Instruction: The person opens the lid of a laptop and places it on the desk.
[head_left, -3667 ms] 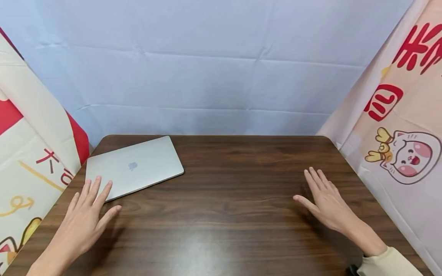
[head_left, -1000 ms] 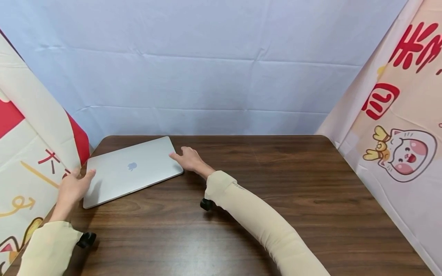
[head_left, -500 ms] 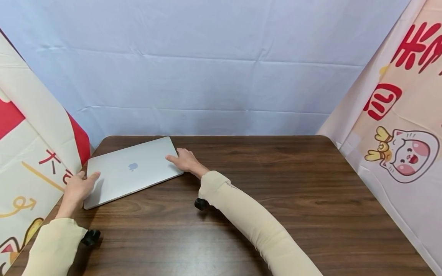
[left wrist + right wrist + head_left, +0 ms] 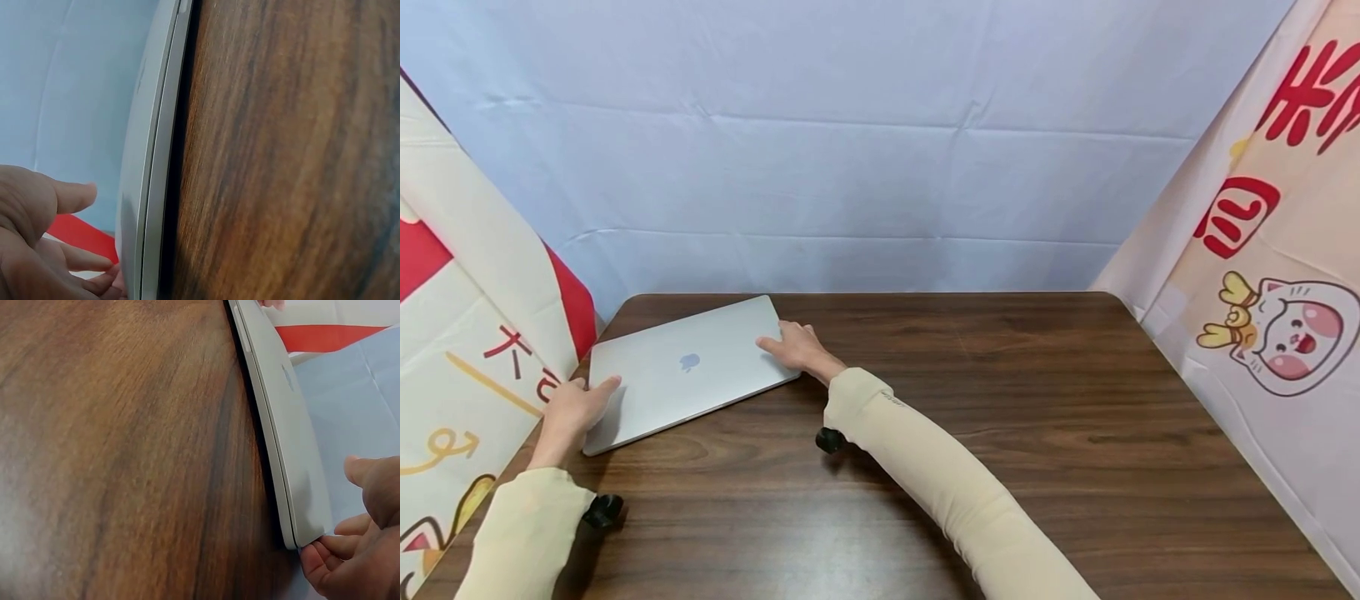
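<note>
A closed silver laptop [image 4: 692, 375] with a bluish apple logo lies flat and slightly turned at the table's far left. My left hand [image 4: 571, 408] is at its left end, the thumb over the lid and the other fingers down along the edge. In the left wrist view that thumb [image 4: 76, 196] stands off the lid, with fingertips right at the edge. My right hand [image 4: 797, 346] is at the right end. In the right wrist view its fingertips [image 4: 312, 559] meet the laptop's near corner, while the thumb [image 4: 357, 470] is raised above the lid.
The dark wooden table [image 4: 1000, 433] extends to the right and toward me. A pale blue cloth [image 4: 880, 150] hangs behind it. Printed cloths [image 4: 475, 333] hang at both sides, the left one close to the left hand. Small black devices [image 4: 602, 510] sit under both wrists.
Both hands, earlier spread flat and apart, have come to the laptop's two ends. Over the last second they have closed in slightly on it. The laptop stays where it was.
</note>
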The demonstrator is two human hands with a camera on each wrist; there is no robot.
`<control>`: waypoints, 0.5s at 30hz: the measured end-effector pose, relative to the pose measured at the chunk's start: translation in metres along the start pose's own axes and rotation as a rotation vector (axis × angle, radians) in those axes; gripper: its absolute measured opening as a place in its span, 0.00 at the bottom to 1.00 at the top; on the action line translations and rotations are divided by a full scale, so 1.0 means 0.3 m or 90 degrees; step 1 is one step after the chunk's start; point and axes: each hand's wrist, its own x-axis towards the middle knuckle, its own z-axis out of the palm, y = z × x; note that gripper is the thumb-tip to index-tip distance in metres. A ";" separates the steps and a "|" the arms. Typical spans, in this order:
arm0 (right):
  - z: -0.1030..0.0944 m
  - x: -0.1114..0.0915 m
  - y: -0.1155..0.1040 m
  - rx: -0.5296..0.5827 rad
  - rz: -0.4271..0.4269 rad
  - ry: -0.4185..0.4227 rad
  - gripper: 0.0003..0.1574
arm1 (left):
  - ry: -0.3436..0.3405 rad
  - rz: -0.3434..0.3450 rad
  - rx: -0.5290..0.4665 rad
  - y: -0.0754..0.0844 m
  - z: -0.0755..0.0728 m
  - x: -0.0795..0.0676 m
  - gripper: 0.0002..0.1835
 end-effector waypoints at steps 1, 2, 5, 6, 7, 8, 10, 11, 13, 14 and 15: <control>0.001 0.003 -0.001 -0.006 0.002 0.000 0.42 | 0.001 -0.001 -0.002 0.000 0.001 0.000 0.40; 0.002 0.007 -0.002 -0.012 0.004 0.002 0.41 | 0.001 -0.001 -0.001 0.001 0.002 0.001 0.40; 0.005 0.017 -0.003 -0.027 0.013 0.005 0.40 | -0.002 -0.002 0.001 0.004 0.003 0.004 0.40; 0.006 0.020 -0.003 -0.031 0.015 0.006 0.39 | -0.002 -0.003 0.000 0.005 0.004 0.005 0.39; 0.008 0.022 -0.002 -0.027 0.018 0.007 0.39 | -0.004 -0.006 0.000 0.006 0.004 0.006 0.39; 0.009 0.023 -0.002 -0.022 0.021 0.009 0.38 | -0.005 -0.008 -0.001 0.007 0.005 0.006 0.39; 0.013 0.025 0.000 -0.001 0.028 0.014 0.36 | -0.009 -0.013 -0.010 0.006 0.007 0.007 0.37; 0.015 0.026 0.002 0.010 0.032 0.018 0.35 | -0.007 -0.015 -0.013 0.005 0.009 0.008 0.35; 0.020 0.027 0.003 0.051 0.042 0.024 0.31 | 0.000 -0.014 -0.025 0.004 0.012 0.011 0.32; 0.021 0.027 0.004 0.066 0.046 0.028 0.29 | 0.001 -0.015 -0.032 0.003 0.013 0.012 0.30; 0.023 0.028 0.004 0.081 0.051 0.033 0.28 | 0.001 -0.018 -0.041 0.002 0.014 0.013 0.27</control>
